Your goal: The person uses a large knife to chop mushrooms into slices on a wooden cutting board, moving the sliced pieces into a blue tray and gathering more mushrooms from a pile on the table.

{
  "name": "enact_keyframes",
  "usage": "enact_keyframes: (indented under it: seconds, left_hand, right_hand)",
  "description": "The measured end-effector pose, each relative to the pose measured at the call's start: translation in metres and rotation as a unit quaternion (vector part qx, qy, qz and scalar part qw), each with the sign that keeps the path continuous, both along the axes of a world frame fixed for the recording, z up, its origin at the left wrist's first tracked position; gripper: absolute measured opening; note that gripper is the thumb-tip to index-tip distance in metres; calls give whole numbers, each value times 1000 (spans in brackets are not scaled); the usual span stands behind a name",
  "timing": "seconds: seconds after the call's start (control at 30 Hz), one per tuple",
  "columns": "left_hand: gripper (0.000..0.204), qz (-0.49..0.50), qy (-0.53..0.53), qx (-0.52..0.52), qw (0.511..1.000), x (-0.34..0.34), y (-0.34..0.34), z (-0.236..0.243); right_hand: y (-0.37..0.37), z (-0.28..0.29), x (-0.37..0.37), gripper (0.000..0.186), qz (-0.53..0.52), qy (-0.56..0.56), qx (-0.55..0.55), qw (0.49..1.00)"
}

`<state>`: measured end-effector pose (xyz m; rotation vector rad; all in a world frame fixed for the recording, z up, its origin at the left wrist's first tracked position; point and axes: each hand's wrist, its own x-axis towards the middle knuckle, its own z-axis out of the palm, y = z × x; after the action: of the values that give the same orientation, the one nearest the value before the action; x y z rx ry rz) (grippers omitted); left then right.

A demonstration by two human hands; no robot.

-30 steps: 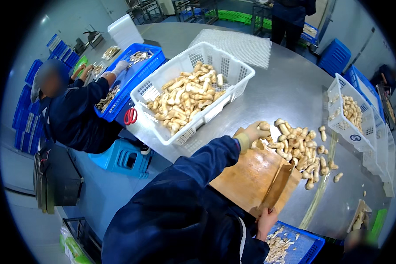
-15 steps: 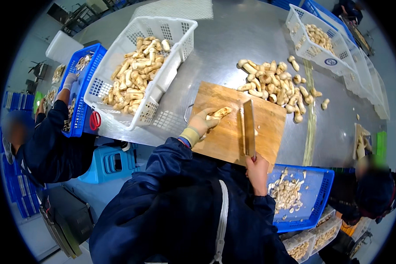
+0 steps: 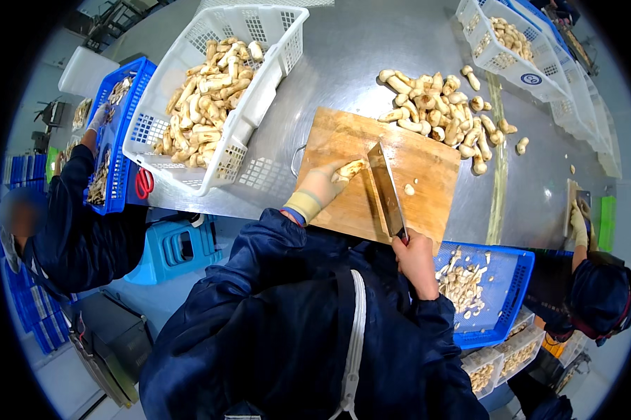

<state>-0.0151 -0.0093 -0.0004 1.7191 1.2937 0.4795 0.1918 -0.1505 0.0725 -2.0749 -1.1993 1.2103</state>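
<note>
My left hand [image 3: 321,187], in a pale glove, is closed round a thick-stemmed mushroom [image 3: 350,169] over the left part of the wooden cutting board [image 3: 329,136]. In my bare right hand [image 3: 417,255] is the handle of a cleaver [image 3: 387,190]. Its blade slants up and left across the board, with the tip close to the mushroom's end. Small cut bits [image 3: 409,190] lie on the wood right of the blade. Beyond the board's far right corner, whole mushrooms [image 3: 445,108] are heaped on the metal table.
A white basket [image 3: 221,168] of mushrooms stands at the left. Below the board's right corner sits a blue crate [image 3: 504,308] holding trimmings. Another white basket [image 3: 532,77] is at the far right. Red-handled scissors [image 3: 144,183] lie near a blue crate [image 3: 123,182]. Co-workers stand on both sides.
The cleaver has tilted, its tip swinging left toward the mushroom. My left hand has turned slightly with the mushroom. The whole view has shifted a little.
</note>
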Motion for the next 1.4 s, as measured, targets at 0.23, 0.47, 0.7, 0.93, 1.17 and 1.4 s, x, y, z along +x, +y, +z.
enact_keyframes:
  seconds: [0.23, 0.47, 0.7, 0.93, 1.17, 1.4]
  left_hand:
    - [39, 78, -130, -278, 949, -3, 11, 21]
    - [39, 193, -460, -570, 653, -13, -23, -7]
    - [40, 131, -51, -129, 982, 32, -36, 5]
    - [29, 161, -30, -241, 957, 44, -19, 5]
    - [28, 193, -156, -351, 903, 34, -17, -3]
    - [30, 179, -82, -299, 934, 63, -14, 16]
  right_hand:
    - [52, -27, -18, 23, 1, -54, 79, 995]
    - [31, -9, -24, 24, -45, 47, -43, 997]
    - [18, -10, -25, 20, 44, -91, 73, 992]
    - [17, -12, -20, 23, 52, -78, 89, 992]
    - [20, -12, -12, 31, 31, 6, 95, 995]
    - [18, -3, -9, 31, 40, -28, 110, 993]
